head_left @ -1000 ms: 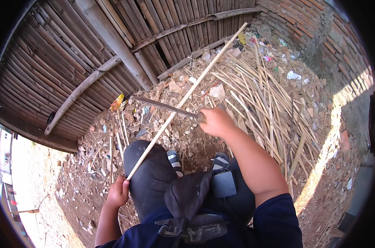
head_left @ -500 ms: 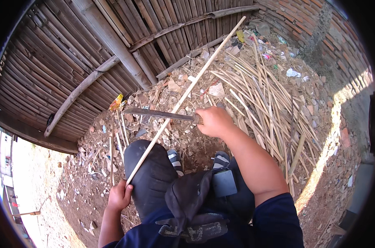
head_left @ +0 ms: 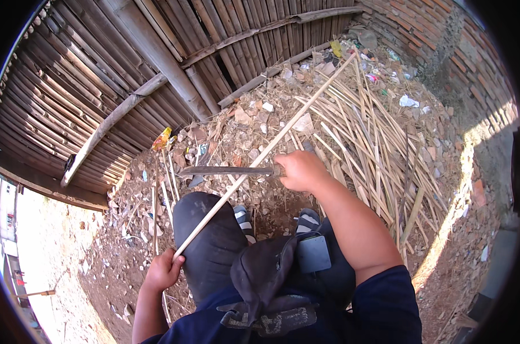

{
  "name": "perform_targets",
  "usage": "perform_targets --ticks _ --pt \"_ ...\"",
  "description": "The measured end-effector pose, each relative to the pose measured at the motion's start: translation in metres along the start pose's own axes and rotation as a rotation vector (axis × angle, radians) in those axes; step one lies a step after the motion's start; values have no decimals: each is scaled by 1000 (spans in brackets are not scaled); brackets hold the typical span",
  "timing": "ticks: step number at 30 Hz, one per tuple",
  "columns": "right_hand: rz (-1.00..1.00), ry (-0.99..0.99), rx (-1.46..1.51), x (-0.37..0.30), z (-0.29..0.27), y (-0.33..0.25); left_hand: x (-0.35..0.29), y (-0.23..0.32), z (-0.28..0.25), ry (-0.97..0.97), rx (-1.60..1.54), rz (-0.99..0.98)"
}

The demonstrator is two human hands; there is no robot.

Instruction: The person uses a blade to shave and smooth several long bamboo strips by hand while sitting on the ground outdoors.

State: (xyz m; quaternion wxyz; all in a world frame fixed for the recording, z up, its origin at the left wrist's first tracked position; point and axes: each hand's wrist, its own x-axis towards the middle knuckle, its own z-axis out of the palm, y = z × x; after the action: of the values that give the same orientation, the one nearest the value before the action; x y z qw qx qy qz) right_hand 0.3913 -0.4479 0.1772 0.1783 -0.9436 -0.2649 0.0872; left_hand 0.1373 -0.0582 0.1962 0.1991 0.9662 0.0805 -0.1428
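Observation:
My left hand [head_left: 163, 268] is closed round the near end of a long pale bamboo strip [head_left: 294, 120]. The strip slants across my left knee and away to the far right, over the rubble. In my right hand [head_left: 303, 171] is the handle of a machete [head_left: 225, 171]. Its dark blade points left and lies across the strip, beyond my knees; whether the edge bites into the strip I cannot tell.
A large pile of cut bamboo strips [head_left: 374, 149] lies to the right on stony ground. A bamboo slat wall [head_left: 71, 92] rises at the left, a brick wall [head_left: 432, 34] at the far right. A dark phone [head_left: 314, 252] rests on my right thigh. Several thin sticks [head_left: 154, 218] stand left of my knee.
The strip's far end has swung down and to the right. The machete blade has turned closer to level and shifted slightly right; both hands keep their hold.

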Motion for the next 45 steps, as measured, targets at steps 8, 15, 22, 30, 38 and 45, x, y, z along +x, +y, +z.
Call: perform_targets --ticks 8,15,22,30,38,45 --pt "231 122 114 1 2 18 9 1 -15 -151 -45 -39" --pt "97 38 178 5 17 26 19 -6 -3 -125 -157 39" --pt "107 26 102 2 -7 -4 15 -16 3 -87 -143 55" --pt "219 124 152 -1 -6 19 13 2 -8 -65 -25 55" --pt "142 136 169 9 29 30 21 8 -12 -140 -115 46" --pt "85 -80 84 2 -1 -18 1 0 -12 -198 -133 -10"
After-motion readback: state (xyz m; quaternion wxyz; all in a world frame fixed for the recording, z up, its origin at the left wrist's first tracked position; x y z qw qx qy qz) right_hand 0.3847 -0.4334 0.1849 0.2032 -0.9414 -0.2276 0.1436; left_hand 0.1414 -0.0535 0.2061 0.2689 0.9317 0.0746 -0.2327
